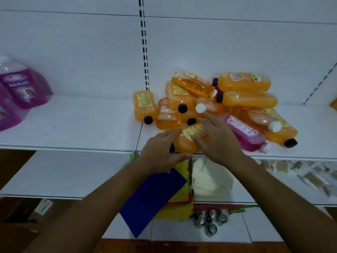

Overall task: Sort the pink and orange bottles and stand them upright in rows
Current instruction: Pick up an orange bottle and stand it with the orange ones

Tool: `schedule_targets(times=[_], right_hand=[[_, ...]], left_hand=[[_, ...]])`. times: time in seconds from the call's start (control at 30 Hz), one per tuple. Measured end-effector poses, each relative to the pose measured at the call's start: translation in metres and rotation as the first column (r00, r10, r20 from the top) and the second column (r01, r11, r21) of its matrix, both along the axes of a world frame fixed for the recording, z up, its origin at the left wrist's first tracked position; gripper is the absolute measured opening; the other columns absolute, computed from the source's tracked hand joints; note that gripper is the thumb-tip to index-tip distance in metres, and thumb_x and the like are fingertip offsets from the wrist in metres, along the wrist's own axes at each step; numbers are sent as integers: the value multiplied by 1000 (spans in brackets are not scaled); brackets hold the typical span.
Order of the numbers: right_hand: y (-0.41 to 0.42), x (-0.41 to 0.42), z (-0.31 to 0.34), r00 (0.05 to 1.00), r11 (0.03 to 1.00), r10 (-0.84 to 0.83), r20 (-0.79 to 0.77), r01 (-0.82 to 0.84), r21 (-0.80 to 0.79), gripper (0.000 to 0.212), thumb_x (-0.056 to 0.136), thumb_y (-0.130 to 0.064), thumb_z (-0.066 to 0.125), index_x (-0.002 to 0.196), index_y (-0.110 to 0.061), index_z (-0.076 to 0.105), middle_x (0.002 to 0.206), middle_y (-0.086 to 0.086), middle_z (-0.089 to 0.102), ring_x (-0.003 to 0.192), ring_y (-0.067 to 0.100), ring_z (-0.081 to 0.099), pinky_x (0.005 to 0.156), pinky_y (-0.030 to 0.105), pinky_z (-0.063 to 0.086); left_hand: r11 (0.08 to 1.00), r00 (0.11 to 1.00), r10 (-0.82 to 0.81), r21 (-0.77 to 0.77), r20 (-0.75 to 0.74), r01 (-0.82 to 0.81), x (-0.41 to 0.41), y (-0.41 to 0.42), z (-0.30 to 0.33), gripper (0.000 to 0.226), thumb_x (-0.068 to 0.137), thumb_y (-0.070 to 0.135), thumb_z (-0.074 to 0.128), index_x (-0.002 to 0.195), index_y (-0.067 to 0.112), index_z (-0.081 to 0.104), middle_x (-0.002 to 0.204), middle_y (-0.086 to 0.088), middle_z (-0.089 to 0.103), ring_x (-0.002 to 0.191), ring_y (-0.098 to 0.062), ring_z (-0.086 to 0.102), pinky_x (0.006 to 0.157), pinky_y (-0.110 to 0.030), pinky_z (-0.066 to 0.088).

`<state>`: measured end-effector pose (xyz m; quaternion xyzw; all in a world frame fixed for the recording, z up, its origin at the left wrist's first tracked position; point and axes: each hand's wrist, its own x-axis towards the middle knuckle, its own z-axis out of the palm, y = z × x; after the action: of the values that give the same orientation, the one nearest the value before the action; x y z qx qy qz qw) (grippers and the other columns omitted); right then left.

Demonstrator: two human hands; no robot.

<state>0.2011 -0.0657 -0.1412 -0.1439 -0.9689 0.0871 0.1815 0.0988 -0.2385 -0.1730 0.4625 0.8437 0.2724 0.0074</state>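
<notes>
- Head view: both hands are closing on one squat orange plastic bottle with a yellow label (189, 138), lying at the front lip of the white metal shelf (73, 132).
- The left hand (160, 152) is cupping its cap end; the right hand (217, 141) is lying fingers-straight across the label.
- A heap of orange bottles (218, 99) is lying behind, with one pink bottle (244, 133) among them.
- Advice: grip it fully before lifting, since it is sitting near the edge.
</notes>
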Motion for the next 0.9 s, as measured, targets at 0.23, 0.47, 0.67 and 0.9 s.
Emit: schedule_targets(times=[0.23,0.47,0.67,0.9], right_hand=[[10,11,-12,998,992,-36,54,42,-121,69,87,-60,53,143,-23,37,152,4,30,140,24,27,111,44,32],[13,24,-13,986,987,126,112,-113,-116,91,80,-56,68,152,-26,21,159,1,16,148,23,6,116,49,22],[10,42,-8,992,992,78,-102,-87,-95,62,83,-23,73,138,-14,46,137,8,51,128,25,44,102,42,43],[28,94,-1,979,988,18,-202,-47,-144,52,91,-38,61,135,-13,48,129,10,58,114,26,55,87,29,40]], left_hand=[[993,990,-30,115,136,14,1,13,-6,87,75,54,75,146,29,32,138,-1,47,116,-16,50,91,-32,48],[955,922,-61,291,382,-58,-8,3,3,75,69,41,84,134,25,51,119,8,57,104,-8,58,80,-19,53],[919,843,-159,390,513,-64,-13,0,23,60,63,53,78,116,31,64,115,11,62,107,-8,60,96,-43,51],[895,801,-340,430,492,116,14,36,58,68,62,61,78,120,34,58,119,7,62,113,-16,60,94,-41,52]])
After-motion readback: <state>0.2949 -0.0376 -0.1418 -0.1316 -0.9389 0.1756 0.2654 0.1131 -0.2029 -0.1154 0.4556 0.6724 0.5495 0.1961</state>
